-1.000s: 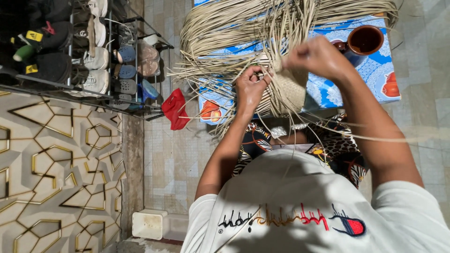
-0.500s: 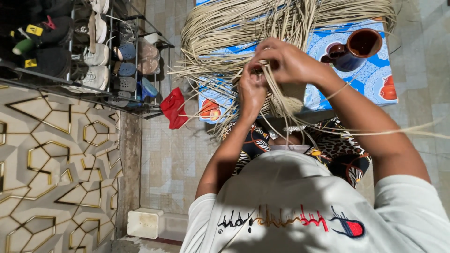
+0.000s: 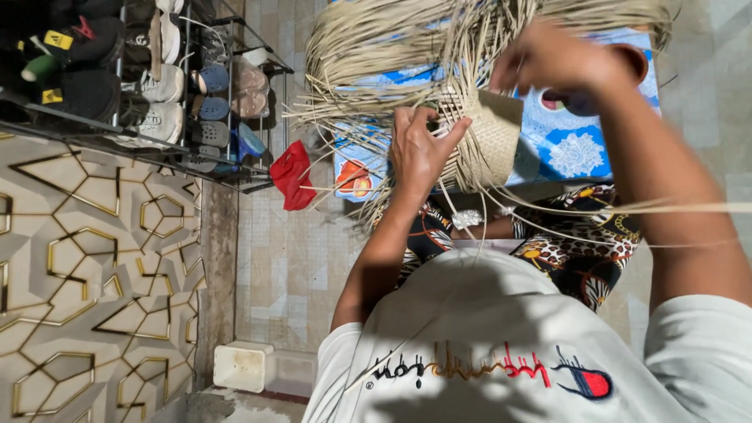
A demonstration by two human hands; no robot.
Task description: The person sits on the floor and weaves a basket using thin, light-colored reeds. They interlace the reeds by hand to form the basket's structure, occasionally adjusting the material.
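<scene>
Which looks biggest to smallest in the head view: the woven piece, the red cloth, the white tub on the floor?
1. Woven piece, largest, though it is nearer the camera.
2. Red cloth and white tub look alike; no clear ranking.

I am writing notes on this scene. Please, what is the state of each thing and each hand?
Woven piece: partly woven, loose strips sticking out, held up.
Left hand: grip closed on the woven piece.
Right hand: raised, blurred, pinching strips.
Strip bundle: loose, spread on the blue mat.
Shoe rack: full of shoes.
Red cloth: crumpled on the floor.
</scene>
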